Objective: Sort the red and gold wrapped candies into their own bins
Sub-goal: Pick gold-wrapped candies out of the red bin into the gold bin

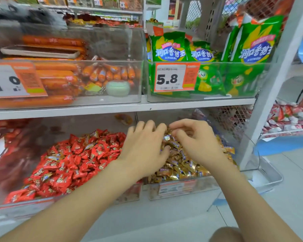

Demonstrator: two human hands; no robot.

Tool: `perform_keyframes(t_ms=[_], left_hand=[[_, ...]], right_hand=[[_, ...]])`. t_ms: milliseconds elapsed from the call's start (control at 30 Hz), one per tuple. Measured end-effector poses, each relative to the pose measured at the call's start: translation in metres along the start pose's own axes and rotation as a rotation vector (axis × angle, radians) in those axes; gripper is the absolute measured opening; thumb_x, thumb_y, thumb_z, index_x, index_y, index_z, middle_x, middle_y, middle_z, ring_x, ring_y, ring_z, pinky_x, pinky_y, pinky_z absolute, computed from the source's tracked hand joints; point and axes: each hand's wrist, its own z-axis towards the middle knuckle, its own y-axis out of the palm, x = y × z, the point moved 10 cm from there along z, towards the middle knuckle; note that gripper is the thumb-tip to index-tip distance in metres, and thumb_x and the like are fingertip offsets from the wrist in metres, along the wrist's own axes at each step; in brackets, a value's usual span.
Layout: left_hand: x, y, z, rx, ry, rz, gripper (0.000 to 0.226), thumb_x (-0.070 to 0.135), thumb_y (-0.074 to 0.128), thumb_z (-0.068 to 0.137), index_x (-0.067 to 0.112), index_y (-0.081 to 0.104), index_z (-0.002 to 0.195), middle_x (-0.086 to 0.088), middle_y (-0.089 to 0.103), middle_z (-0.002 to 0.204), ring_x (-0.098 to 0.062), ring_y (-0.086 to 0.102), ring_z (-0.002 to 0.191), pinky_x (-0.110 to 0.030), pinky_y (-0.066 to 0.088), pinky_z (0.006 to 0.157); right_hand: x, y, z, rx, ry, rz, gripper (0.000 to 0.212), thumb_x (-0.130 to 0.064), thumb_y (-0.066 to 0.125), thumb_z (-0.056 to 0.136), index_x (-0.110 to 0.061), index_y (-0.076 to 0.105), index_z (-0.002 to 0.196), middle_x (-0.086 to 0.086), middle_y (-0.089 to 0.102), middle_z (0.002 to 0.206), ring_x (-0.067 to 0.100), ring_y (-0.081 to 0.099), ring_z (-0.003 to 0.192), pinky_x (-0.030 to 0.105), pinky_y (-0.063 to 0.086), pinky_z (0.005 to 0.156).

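Landmark: the gold bin (208, 185), a clear-walled tub on the lower shelf; every place below is given from it.
Gold candies (178, 169): heaped inside the gold bin, up to its front wall.
Red bin (128, 196): just beside the gold bin, on its left.
Red candies (77, 159): piled in the red bin, left of the gold bin's dividing wall.
Stray gold pieces (56, 157): a few lie on the red heap, well left of the gold bin.
Left grip (143, 145): my hand lies on the left part of the gold bin's heap, near the divider, fingers bent down into the wrappers; I cannot tell whether they hold anything.
Right grip (196, 140): over the middle of the gold bin, my fingers curled in and pinching gold candies at the top of the heap, just beside the left grip's fingertips.
Shelf board (112, 108): white, running straight above the gold bin.
Green packets (168, 48): in a clear tub directly above the gold bin, behind a price card (170, 78) reading 5.8.
Orange sausages (56, 74): above the gold bin and to its left.
Wire basket (287, 132): right of the gold bin, beyond the white upright, holding red-and-white sweets.
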Motion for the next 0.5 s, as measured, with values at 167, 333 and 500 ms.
perform_keyframes(t_ms=[167, 333, 500], left_hand=[[-0.131, -0.018, -0.043, 0.041, -0.265, -0.105, 0.021, 0.041, 0.043, 0.09, 0.029, 0.055, 0.103, -0.001, 0.058, 0.096, -0.033, 0.058, 0.098, -0.047, 0.05, 0.087], [-0.27, 0.021, -0.092, -0.323, -0.834, -0.025, 0.051, 0.048, 0.045, 0.103, 0.011, 0.054, 0.137, -0.027, 0.045, 0.144, -0.051, 0.04, 0.135, -0.051, 0.038, 0.111], [-0.307, 0.059, -0.093, -0.444, -0.893, -0.204, 0.056, 0.044, 0.037, 0.107, 0.003, 0.053, 0.142, -0.026, 0.051, 0.148, -0.044, 0.046, 0.137, -0.044, 0.038, 0.116]], right_hand=[[-0.073, 0.074, -0.011, -0.186, -0.154, 0.01, 0.023, -0.015, 0.063, 0.096, -0.031, 0.08, 0.1, -0.009, 0.077, 0.079, 0.007, 0.07, 0.074, 0.027, 0.058, 0.076], [-0.107, 0.172, 0.0, -0.344, -0.205, -0.248, 0.026, -0.024, 0.055, 0.092, -0.022, 0.077, 0.107, -0.001, 0.074, 0.09, 0.024, 0.07, 0.092, 0.034, 0.056, 0.09], [-0.089, 0.245, 0.043, -0.443, -0.083, -0.505, 0.026, -0.036, 0.052, 0.099, -0.015, 0.06, 0.113, 0.016, 0.067, 0.117, 0.04, 0.064, 0.111, 0.045, 0.056, 0.092]])
